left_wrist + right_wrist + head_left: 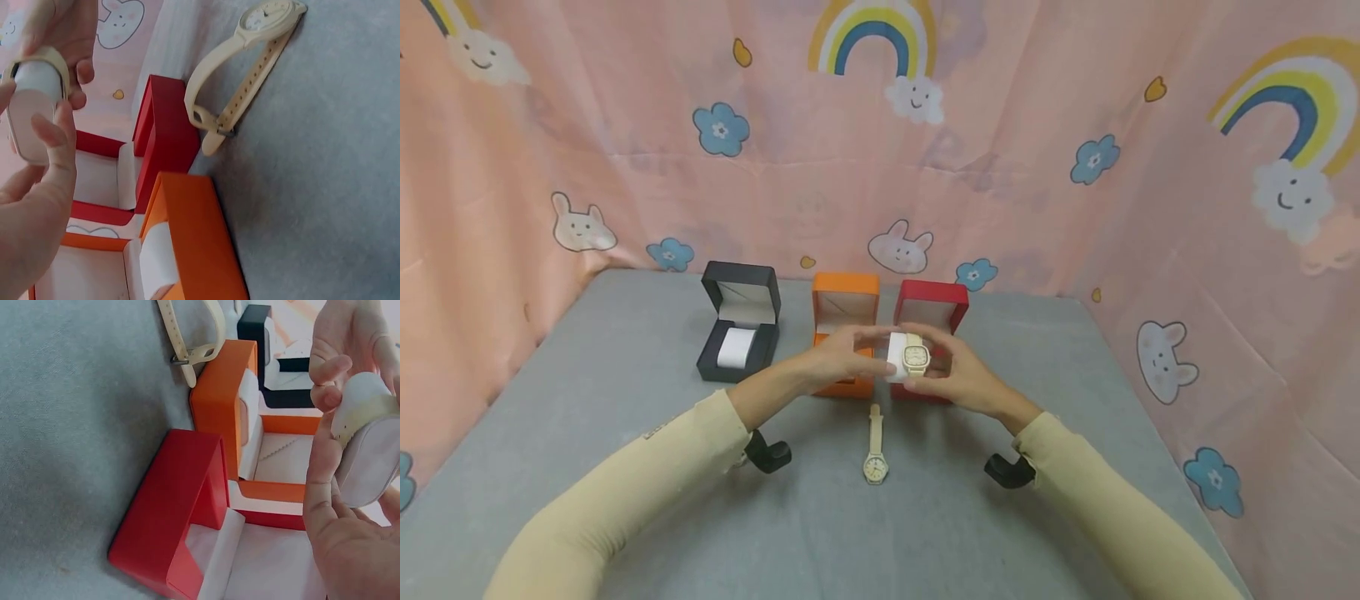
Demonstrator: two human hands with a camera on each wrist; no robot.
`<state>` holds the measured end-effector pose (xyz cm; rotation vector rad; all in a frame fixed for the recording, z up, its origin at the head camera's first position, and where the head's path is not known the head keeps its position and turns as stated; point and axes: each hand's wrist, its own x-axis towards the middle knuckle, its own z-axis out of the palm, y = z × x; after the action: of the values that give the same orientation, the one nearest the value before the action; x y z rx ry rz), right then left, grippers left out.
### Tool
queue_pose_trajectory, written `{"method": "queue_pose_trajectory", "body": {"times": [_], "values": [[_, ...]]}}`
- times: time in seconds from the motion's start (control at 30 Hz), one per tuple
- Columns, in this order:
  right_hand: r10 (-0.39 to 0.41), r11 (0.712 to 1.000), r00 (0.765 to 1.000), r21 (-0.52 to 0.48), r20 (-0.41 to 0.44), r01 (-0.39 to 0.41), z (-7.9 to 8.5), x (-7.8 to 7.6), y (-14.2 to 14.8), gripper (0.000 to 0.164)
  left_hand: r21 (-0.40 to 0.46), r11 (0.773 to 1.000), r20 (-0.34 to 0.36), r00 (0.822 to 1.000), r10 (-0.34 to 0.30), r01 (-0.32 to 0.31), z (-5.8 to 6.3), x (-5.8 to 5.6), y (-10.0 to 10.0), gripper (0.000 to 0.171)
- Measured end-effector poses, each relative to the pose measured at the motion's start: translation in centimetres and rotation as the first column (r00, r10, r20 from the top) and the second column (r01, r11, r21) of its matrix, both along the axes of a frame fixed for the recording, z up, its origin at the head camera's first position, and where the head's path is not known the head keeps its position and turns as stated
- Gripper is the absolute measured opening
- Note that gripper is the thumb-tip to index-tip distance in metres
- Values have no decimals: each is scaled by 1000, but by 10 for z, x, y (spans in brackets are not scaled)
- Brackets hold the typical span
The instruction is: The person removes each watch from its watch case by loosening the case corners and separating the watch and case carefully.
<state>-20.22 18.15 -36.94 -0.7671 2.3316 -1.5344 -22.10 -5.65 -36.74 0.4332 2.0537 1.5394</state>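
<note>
A cream watch (916, 357) with a squarish face is wrapped round a white cushion (895, 350). Both hands hold this cushion in the air, above the front of the red watch box (929, 288). My left hand (842, 358) grips its left end between thumb and fingers. On the other end, my right hand (964, 380) has its fingers and thumb curled round cushion and strap. The right wrist view shows the red box's base (169, 512) with no cushion in it. A second cream watch (875, 467), round-faced and buckled into a loop, lies on the table nearer me.
An open orange watch box (846, 283) stands left of the red one, a white cushion (157, 259) inside. Farther left is an open black watch box (706, 360) with its own white cushion (735, 347). A patterned pink curtain (1000, 200) hangs behind the grey table (940, 533).
</note>
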Motion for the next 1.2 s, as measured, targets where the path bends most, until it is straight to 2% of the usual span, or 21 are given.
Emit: {"method": "queue_pose_trajectory", "body": {"times": [0.17, 0.4, 0.6, 0.77, 1.0, 1.2], "values": [[0, 1000, 1000, 17, 25, -1, 3, 1, 0, 70, 2, 998, -39, 998, -56, 56, 0, -2, -5, 71], [-57, 998, 998, 27, -4, 57, -3, 4, -3, 70, 46, 998, -27, 999, -41, 42, -8, 0, -5, 66], [-86, 995, 995, 53, -59, 89, -1, 7, -6, 70, 45, 999, -17, 1000, -17, 18, -4, 3, -4, 68], [-48, 998, 997, 34, -58, 50, 0, 7, -8, 70, 25, 999, -46, 999, -24, 25, -2, 5, -6, 69], [23, 1000, 1000, -12, 18, -23, -3, 6, -1, 74, 58, 997, 24, 999, -43, 42, -4, 4, -10, 69], [23, 999, 999, -25, 37, -22, 2, 3, 1, 71, 78, 996, 11, 999, -33, 32, -2, 1, -11, 68]]}}
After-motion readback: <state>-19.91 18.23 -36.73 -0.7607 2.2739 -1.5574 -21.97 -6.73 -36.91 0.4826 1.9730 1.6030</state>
